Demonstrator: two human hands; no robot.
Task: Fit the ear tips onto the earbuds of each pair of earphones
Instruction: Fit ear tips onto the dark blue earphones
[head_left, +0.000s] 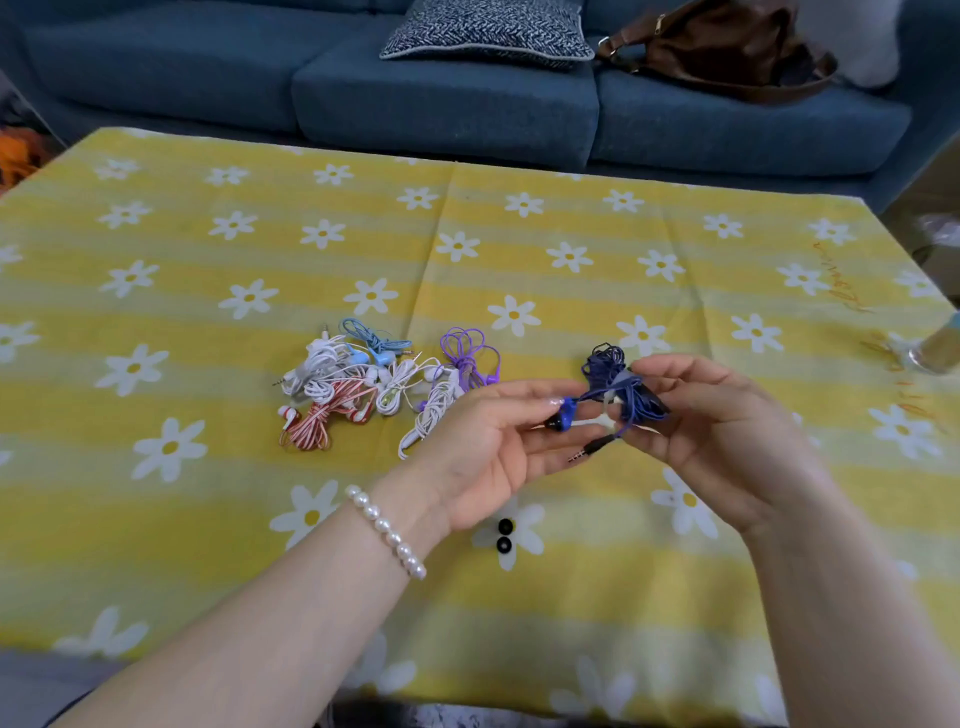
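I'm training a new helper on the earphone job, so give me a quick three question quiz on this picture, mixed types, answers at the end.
1. True or false: the two black ear tips lie on the tablecloth.
2. What does the right hand hold?
A. red earphones
B. dark blue earphones
C. a cushion
3. Fill in: the left hand pinches a blue ____.

Key: 1 true. 2 B, the dark blue earphones. 3 earbud.

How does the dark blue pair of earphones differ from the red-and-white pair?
The dark blue earphones are held above the table by both hands; the red-and-white earphones lie on the tablecloth in the pile. The blue cord is one colour; the red-and-white cord is striped. Both are bundled into coils.
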